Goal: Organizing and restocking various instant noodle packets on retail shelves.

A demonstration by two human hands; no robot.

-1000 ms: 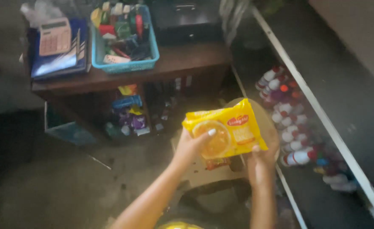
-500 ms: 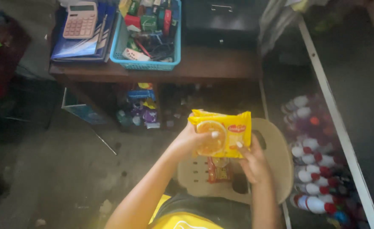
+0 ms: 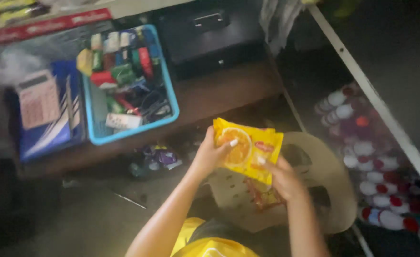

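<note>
Both my hands hold a yellow snack packet (image 3: 250, 145) with an orange round picture on its front. My left hand (image 3: 210, 154) grips its left edge, thumb on the front. My right hand (image 3: 281, 178) grips its lower right corner. The packet hangs above a beige plastic chair (image 3: 329, 185) whose seat carries another reddish packet (image 3: 262, 197).
A blue basket (image 3: 129, 83) full of small packets stands on a low wooden table (image 3: 219, 97), beside a blue folder with a pink calculator (image 3: 38, 100) and a black metal box (image 3: 210, 33). Bottles with red and white caps (image 3: 372, 157) lie under a shelf at right. Loose packets (image 3: 155, 159) sit below the table.
The view has shifted and drawn closer to the table. The packet has tilted, and my right hand has slid to its lower corner.
</note>
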